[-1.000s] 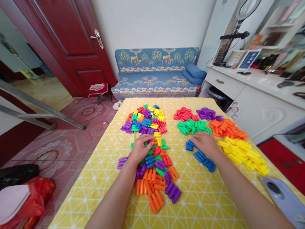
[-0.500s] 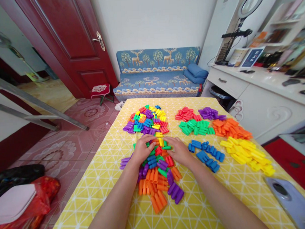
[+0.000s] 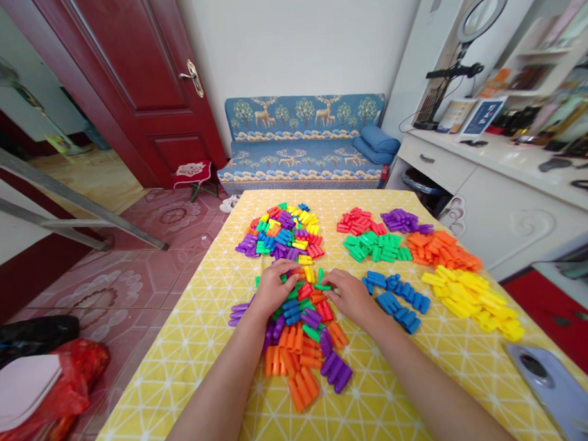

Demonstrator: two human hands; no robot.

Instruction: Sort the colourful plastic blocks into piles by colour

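Note:
A mixed pile of coloured plastic pieces point(image 3: 292, 310) lies on the yellow tablecloth between my forearms. My left hand point(image 3: 277, 288) rests over the pile's upper left part, fingers curved beside orange and green pieces; what lies under them is hidden. My right hand point(image 3: 345, 293) is at the pile's right side, its fingertips closed on a green piece point(image 3: 322, 286). A second mixed pile point(image 3: 282, 232) sits farther back. To the right are single-colour groups: red point(image 3: 359, 221), purple point(image 3: 404, 220), green point(image 3: 376, 246), orange point(image 3: 443, 249), blue point(image 3: 398, 299) and yellow point(image 3: 473, 299).
A phone point(image 3: 555, 391) lies at the table's right edge. Beyond the table point(image 3: 377, 398) stands a blue patterned sofa point(image 3: 306, 156). A white cabinet point(image 3: 510, 193) is on the right, and a metal ladder point(image 3: 71, 202) and red stool point(image 3: 192, 172) are on the left.
My right hand has shifted slightly down, its fingertips now on a green piece. The yellow piece between my hands sits a little farther left. My left hand has barely moved.

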